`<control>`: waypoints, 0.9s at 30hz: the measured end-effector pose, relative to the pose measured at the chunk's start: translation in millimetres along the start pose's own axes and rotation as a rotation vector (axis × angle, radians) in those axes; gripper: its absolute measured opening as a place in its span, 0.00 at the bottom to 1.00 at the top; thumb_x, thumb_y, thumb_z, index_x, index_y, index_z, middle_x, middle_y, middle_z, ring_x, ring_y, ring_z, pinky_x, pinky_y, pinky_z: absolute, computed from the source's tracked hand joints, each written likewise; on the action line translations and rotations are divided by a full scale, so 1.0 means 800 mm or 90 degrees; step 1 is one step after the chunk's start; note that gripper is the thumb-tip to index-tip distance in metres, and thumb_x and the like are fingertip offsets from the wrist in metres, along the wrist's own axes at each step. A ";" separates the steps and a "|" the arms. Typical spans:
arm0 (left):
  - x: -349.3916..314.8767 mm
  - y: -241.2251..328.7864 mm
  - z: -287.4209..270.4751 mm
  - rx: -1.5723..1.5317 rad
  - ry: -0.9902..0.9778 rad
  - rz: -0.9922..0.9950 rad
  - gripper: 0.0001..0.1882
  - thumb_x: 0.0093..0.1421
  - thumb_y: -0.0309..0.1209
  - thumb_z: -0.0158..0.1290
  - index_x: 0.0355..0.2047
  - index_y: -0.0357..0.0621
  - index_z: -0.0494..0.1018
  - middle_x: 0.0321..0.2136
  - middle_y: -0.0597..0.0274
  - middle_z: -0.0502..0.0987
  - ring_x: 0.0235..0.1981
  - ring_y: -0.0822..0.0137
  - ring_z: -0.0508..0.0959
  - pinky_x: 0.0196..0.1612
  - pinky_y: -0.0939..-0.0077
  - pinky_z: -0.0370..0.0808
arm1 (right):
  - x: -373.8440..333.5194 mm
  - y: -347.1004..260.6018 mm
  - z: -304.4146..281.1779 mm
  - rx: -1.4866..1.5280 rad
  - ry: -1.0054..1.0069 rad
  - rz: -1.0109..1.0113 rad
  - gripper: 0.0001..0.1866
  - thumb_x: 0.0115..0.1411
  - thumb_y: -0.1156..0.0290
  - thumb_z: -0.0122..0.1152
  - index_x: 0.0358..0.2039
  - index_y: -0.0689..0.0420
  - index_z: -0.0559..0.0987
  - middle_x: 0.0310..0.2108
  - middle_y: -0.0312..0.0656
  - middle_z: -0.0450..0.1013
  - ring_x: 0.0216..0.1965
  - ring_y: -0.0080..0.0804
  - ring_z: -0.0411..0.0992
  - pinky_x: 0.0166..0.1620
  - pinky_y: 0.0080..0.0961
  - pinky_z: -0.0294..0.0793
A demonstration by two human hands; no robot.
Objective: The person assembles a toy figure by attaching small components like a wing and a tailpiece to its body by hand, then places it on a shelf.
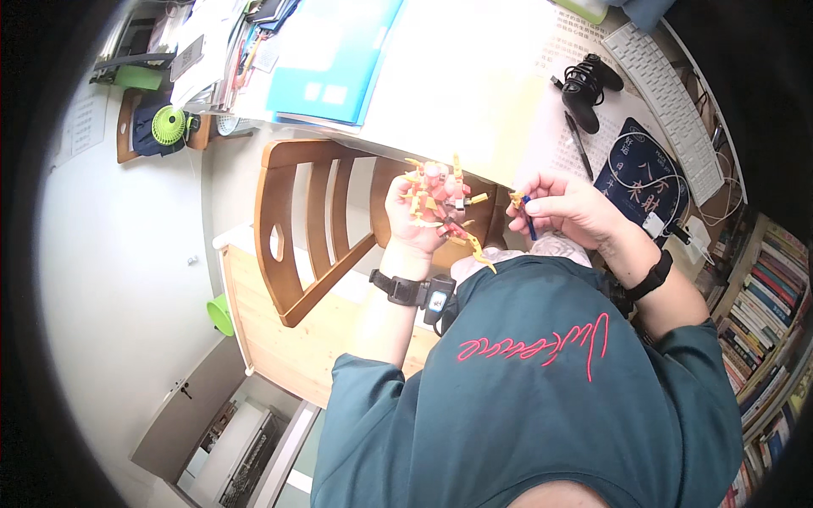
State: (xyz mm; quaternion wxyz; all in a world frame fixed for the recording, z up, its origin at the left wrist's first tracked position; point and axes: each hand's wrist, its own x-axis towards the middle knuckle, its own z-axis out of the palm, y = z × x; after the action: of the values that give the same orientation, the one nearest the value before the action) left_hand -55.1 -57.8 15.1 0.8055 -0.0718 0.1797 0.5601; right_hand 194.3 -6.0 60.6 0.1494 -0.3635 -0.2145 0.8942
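Note:
My left hand (pixel 401 218) is closed around a spiky toy model (pixel 436 196) of pink, red and yellow building-brick parts. A thin yellow piece curves down from the model past my wrist. To the right, my right hand (pixel 566 206) pinches a small blue and yellow brick piece (pixel 530 218) between thumb and fingers. The two hands are apart, both over my lap near the desk edge. The piece's exact shape is partly hidden by my fingers. Black bands circle both wrists.
A white desk (pixel 457 76) lies ahead, with a blue folder (pixel 326 63), black game controller (pixel 584 91), pen (pixel 578 144), dark blue mat (pixel 641 178) and white keyboard (pixel 665 102). A wooden chair (pixel 288 229) stands left of my hands; a bookshelf (pixel 775 305) is at right.

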 end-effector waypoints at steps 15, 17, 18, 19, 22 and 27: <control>0.002 -0.002 -0.003 0.050 0.030 -0.007 0.14 0.61 0.42 0.39 0.32 0.50 0.70 0.31 0.60 0.75 0.30 0.62 0.78 0.20 0.73 0.70 | -0.003 0.005 0.002 -0.012 -0.016 0.040 0.08 0.58 0.72 0.59 0.38 0.56 0.73 0.37 0.45 0.76 0.36 0.33 0.78 0.40 0.24 0.75; 0.004 -0.004 -0.003 0.035 0.003 -0.008 0.14 0.61 0.43 0.39 0.32 0.49 0.70 0.30 0.58 0.74 0.30 0.61 0.78 0.18 0.74 0.69 | -0.003 0.005 0.002 -0.008 -0.012 0.039 0.08 0.58 0.71 0.58 0.38 0.56 0.73 0.37 0.45 0.76 0.36 0.33 0.78 0.40 0.24 0.75; 0.004 -0.004 -0.006 0.035 0.003 -0.008 0.14 0.61 0.43 0.39 0.32 0.49 0.70 0.30 0.58 0.74 0.30 0.61 0.78 0.18 0.74 0.69 | -0.003 0.005 0.002 -0.005 -0.010 0.039 0.08 0.59 0.70 0.57 0.38 0.56 0.73 0.37 0.45 0.76 0.36 0.33 0.78 0.40 0.24 0.75; 0.004 -0.003 -0.009 0.016 0.009 -0.025 0.15 0.59 0.45 0.41 0.32 0.49 0.70 0.28 0.58 0.74 0.29 0.59 0.78 0.20 0.72 0.71 | -0.004 0.004 0.003 -0.005 -0.009 0.038 0.08 0.59 0.70 0.57 0.38 0.56 0.73 0.37 0.45 0.76 0.36 0.33 0.78 0.40 0.24 0.75; 0.005 -0.005 -0.009 -0.008 0.031 -0.038 0.15 0.56 0.46 0.44 0.32 0.48 0.68 0.25 0.59 0.73 0.30 0.57 0.78 0.23 0.69 0.73 | -0.005 0.001 0.006 -0.005 -0.002 0.042 0.08 0.60 0.69 0.56 0.38 0.57 0.74 0.37 0.46 0.77 0.35 0.32 0.78 0.40 0.25 0.75; 0.005 -0.007 0.002 0.095 0.127 -0.032 0.13 0.56 0.42 0.45 0.25 0.46 0.65 0.22 0.65 0.65 0.31 0.59 0.77 0.29 0.69 0.74 | -0.003 0.003 0.008 0.001 -0.009 0.021 0.09 0.60 0.69 0.56 0.38 0.59 0.74 0.36 0.46 0.77 0.32 0.30 0.77 0.39 0.25 0.76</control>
State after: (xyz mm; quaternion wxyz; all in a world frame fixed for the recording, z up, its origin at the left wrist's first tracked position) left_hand -48.7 -55.9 14.9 0.8004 -0.0713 0.2982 0.5152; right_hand 191.5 -10.6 64.9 0.1331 -0.3604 -0.2086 0.8994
